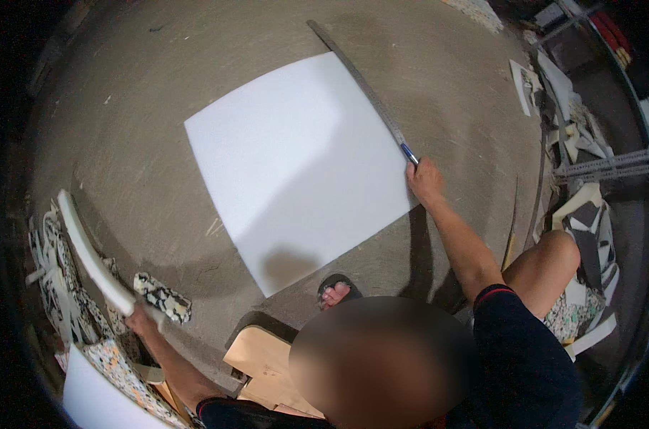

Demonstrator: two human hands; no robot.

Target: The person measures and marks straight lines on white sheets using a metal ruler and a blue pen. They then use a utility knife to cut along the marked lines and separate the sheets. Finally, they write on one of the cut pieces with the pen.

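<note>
A large white foam sheet lies flat on the floor before me. Along its right edge runs a long metal ruler, which extends past the far corner. Close to the sheet's near right corner, my right hand grips a slim, pen-like tool with a blue and silver body. Its tip meets the near end of the ruler. Far out to the left, my left hand is closed around the near end of a long white foam strip. That hand is slightly blurred.
Speckled foam offcuts are heaped at the left, near a loose speckled foam block. A plywood piece lies close to my body. At the right, foam scraps lie by a metal rack. A thin blade-like tool is near my knee.
</note>
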